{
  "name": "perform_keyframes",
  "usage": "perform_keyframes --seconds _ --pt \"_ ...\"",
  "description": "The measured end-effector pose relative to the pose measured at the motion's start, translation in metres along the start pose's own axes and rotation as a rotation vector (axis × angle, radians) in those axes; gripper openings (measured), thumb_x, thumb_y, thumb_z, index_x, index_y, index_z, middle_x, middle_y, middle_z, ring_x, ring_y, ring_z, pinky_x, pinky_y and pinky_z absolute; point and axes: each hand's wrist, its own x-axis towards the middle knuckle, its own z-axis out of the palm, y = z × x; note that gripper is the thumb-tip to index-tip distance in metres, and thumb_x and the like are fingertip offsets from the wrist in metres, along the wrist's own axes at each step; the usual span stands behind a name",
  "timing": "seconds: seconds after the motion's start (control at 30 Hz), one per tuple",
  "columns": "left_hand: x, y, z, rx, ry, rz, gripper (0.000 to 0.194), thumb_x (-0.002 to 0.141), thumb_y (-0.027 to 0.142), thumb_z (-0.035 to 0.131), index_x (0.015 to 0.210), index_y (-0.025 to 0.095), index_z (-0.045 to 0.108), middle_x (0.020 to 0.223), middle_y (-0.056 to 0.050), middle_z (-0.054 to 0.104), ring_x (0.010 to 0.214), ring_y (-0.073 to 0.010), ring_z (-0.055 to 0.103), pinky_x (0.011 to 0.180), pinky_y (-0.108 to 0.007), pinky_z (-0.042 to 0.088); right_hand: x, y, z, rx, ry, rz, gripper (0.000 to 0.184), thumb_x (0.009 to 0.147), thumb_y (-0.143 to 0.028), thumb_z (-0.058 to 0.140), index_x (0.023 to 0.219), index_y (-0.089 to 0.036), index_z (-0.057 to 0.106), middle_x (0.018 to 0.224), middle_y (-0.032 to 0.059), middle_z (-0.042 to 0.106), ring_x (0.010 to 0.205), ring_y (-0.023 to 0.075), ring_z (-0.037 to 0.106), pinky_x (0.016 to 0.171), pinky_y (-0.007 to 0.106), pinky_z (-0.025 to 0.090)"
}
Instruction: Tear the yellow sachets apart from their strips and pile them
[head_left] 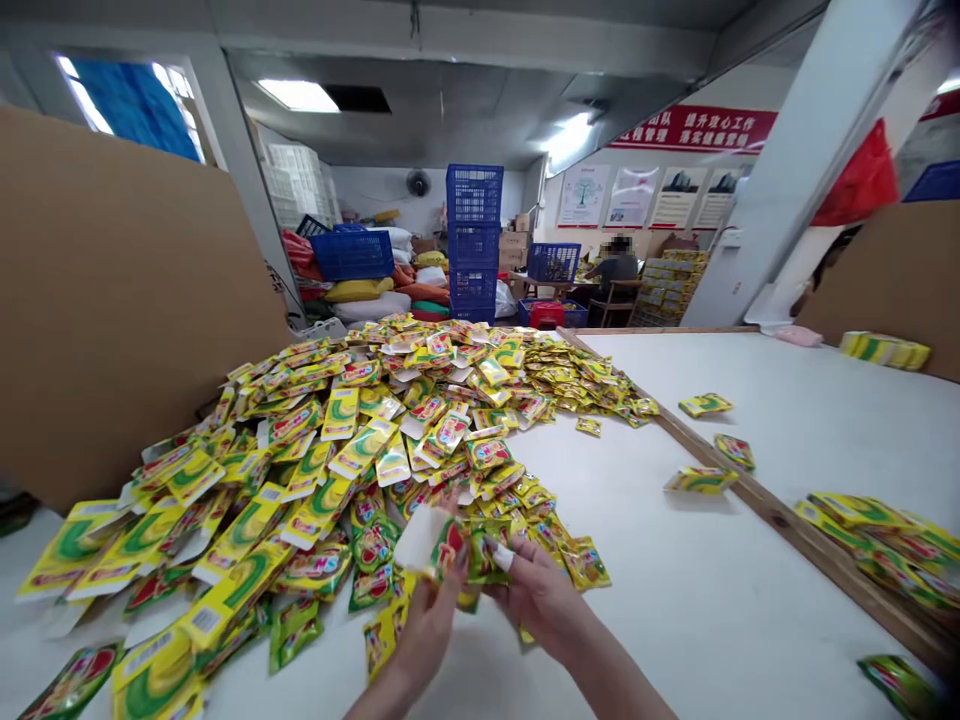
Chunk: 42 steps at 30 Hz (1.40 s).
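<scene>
My left hand is closed around a small printed box with a white flap that stands out to the left. Close beside it, my right hand pinches a small green packet at the open side of the box. A white wrap covers one fingertip of the right hand. Whether the packet is partly inside the box, I cannot tell. Just beyond both hands spreads a big heap of flat yellow-and-green boxes, many with raised white flaps. Small yellow packets lie right of the hands.
A wooden strip crosses the white table. Stacked boxes lie beyond it at right. Cardboard stands at left. Blue crates and sacks fill the back, where a person sits.
</scene>
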Motion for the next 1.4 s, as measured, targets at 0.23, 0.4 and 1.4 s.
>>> perform_keyframes --seconds 0.23,0.4,1.4 --pt "-0.003 -0.001 -0.007 -0.134 -0.241 -0.254 0.034 0.061 0.040 0.071 0.083 0.016 0.062 0.072 -0.003 0.065 0.069 -0.0180 0.060 0.069 -0.030 0.048 -0.006 -0.026 -0.005 -0.215 0.194 -0.226 0.030 0.064 -0.033 0.072 0.086 -0.018 0.059 0.072 -0.0002 0.059 0.049 0.0073 0.046 0.041 0.017 0.036" --pt "-0.016 -0.007 0.006 -0.047 -0.495 -0.332 0.031 0.058 0.035 0.073 0.073 0.015 0.055 0.057 0.004 0.052 0.053 -0.0093 0.047 0.053 -0.023 0.042 -0.014 -0.019 0.006 -0.447 0.126 -0.312 0.014 0.070 -0.025 0.064 0.080 -0.020 0.057 0.071 -0.0013 0.053 0.056 0.0100 0.048 0.049 0.021 0.042" --pt "-0.007 0.002 -0.018 -0.025 -0.738 -0.663 0.019 0.056 0.025 0.065 0.066 0.016 0.051 0.051 0.004 0.056 0.043 -0.0096 0.051 0.043 -0.020 0.036 -0.022 -0.022 -0.001 -1.020 -0.142 -0.217 0.010 0.071 -0.010 0.052 0.072 -0.020 0.055 0.059 -0.0061 0.042 0.050 0.0078 0.038 0.045 0.017 0.029"
